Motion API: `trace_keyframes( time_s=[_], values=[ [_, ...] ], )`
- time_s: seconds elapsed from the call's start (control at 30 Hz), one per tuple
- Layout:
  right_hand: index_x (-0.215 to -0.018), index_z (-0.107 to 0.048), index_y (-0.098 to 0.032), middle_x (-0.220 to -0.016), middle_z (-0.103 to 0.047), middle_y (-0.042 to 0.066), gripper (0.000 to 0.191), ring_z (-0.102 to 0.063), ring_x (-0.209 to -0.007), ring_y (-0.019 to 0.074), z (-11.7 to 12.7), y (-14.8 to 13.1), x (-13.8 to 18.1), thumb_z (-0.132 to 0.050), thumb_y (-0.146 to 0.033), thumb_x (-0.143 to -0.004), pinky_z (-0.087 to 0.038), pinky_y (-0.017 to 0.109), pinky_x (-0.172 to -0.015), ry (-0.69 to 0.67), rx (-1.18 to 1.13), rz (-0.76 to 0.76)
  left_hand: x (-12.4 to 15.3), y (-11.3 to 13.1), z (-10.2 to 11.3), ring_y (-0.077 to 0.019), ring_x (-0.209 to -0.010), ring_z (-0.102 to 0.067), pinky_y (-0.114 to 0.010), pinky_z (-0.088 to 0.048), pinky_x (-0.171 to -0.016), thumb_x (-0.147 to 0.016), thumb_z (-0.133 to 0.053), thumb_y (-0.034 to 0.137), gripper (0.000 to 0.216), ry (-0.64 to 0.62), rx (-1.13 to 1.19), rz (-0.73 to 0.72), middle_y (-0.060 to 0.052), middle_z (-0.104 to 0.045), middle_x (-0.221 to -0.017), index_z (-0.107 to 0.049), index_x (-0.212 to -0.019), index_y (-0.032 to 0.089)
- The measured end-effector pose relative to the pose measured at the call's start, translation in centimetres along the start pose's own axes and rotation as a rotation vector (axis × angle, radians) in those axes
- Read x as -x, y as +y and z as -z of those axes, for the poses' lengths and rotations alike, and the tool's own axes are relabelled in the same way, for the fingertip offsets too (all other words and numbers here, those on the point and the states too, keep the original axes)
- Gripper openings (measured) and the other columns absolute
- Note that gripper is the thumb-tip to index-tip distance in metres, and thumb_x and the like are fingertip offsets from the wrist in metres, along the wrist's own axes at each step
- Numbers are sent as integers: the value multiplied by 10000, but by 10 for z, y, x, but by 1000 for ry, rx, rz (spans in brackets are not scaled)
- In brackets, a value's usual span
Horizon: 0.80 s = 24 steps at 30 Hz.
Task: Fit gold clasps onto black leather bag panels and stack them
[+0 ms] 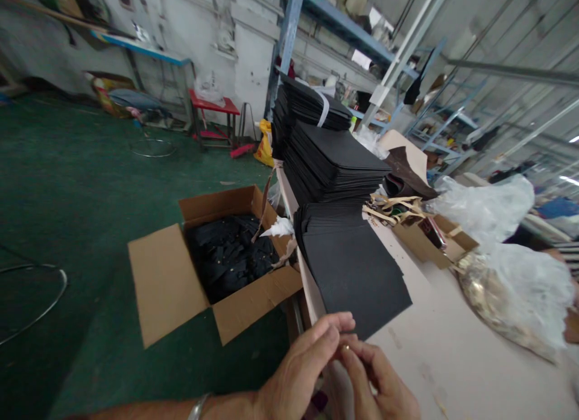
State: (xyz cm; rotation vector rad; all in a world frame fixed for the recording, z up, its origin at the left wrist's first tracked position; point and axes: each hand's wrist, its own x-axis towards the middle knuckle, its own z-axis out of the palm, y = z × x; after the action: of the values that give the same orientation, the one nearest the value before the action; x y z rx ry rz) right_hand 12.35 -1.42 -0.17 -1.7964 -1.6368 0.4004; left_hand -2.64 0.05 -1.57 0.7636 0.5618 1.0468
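Observation:
My left hand (301, 365) is at the bottom centre, its fingers stretched forward and its tips meeting the fingers of my other hand. My right hand (382, 384) is closed in a pinch, with a tiny shiny gold-coloured piece (345, 347) at its fingertips; its exact kind is too small to tell. Just beyond both hands, a fanned stack of black sheets (357, 275) lies on the pale table (434, 341). Taller piles of black sheets (344, 148) rise behind it, the farthest one tied with a white band (323, 108).
Left of the table, an open cardboard box (169, 281) on the green floor holds black scraps (230, 251). At right are a small carton (416, 242) with strips and clear plastic bags (493, 209). A red stool (215, 106) and blue shelving (289, 31) stand farther back.

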Motion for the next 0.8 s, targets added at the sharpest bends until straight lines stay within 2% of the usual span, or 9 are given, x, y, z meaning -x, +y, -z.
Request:
trace_keyframes(
  time_s=[0.1, 0.17, 0.23, 0.3, 0.47, 0.53, 0.6, 0.7, 0.8],
  values=[
    [-934, -678, -236, -989, -752, 75, 318, -717, -909, 244, 2, 17, -40, -483, -487, -935, -551, 317, -804, 72, 96, 225, -6, 0, 8, -253, -1195, -566, -428, -403, -1061, -997, -432, 525, 419, 301, -47, -76, -93, -618, -1272, -600, -1230, 220],
    [-913, -655, -228, -1013, -743, 86, 286, -701, -964, 255, 2, 29, -62, -463, -437, -953, -541, 363, -856, 63, 165, 328, -10, 0, 15, -253, -1240, -532, -415, -376, -1085, -979, -488, 510, 417, 376, -30, -78, -96, -590, -1326, -580, -1259, 215],
    [-900, -637, -227, -981, -738, 87, 259, -696, -934, 251, 1, 38, -71, -447, -389, -967, -545, 379, -834, 32, 238, 390, -12, 1, 21, -252, -1297, -491, -398, -339, -1120, -952, -557, 490, 454, 376, 30, -69, -98, -545, -1401, -551, -1311, 213],
    [-903, -623, -232, -921, -729, 72, 223, -690, -866, 239, 3, 44, -64, -442, -341, -974, -548, 365, -776, -27, 291, 433, -14, 5, 24, -255, -1298, -498, -396, -346, -1119, -932, -601, 463, 486, 341, 94, -39, -107, -556, -1400, -536, -1339, 205],
    [-874, -615, -241, -876, -715, 32, 177, -668, -779, 198, 25, 43, -11, -457, -223, -953, -530, 297, -702, -280, 252, 465, -15, 17, 19, -290, -1113, -640, -393, -486, -953, -833, -730, 403, 468, 164, 178, 79, -132, -699, -1188, -642, -1222, 158],
    [-862, -626, -241, -868, -710, 17, 158, -664, -782, 179, 35, 37, 5, -490, -233, -942, -523, 267, -709, -430, 159, 385, -14, 18, 16, -299, -1005, -685, -382, -516, -889, -754, -800, 382, 474, 135, 172, 167, -136, -740, -1074, -688, -1137, 126],
    [-871, -645, -235, -851, -698, 13, 166, -654, -781, 168, 42, 30, 14, -510, -291, -950, -513, 249, -702, -506, 39, 194, -12, 15, 13, -297, -922, -707, -376, -534, -842, -718, -821, 394, 458, 183, 141, 246, -129, -761, -967, -714, -1059, 109],
    [-884, -659, -213, -800, -661, 12, 243, -625, -731, 160, 42, 21, 15, -516, -398, -954, -504, 242, -651, -414, -156, -120, -5, 10, 9, -287, -876, -717, -374, -545, -813, -754, -785, 440, 440, 241, 90, 269, -118, -766, -908, -717, -1035, 108],
    [-887, -658, -190, -737, -621, 2, 279, -600, -675, 151, 33, 17, 8, -566, -452, -917, -502, 237, -605, -309, -315, -243, 2, 7, 6, -270, -865, -718, -355, -550, -796, -793, -755, 443, 438, 150, 81, 265, -114, -760, -942, -700, -1071, 109]
  ],
)
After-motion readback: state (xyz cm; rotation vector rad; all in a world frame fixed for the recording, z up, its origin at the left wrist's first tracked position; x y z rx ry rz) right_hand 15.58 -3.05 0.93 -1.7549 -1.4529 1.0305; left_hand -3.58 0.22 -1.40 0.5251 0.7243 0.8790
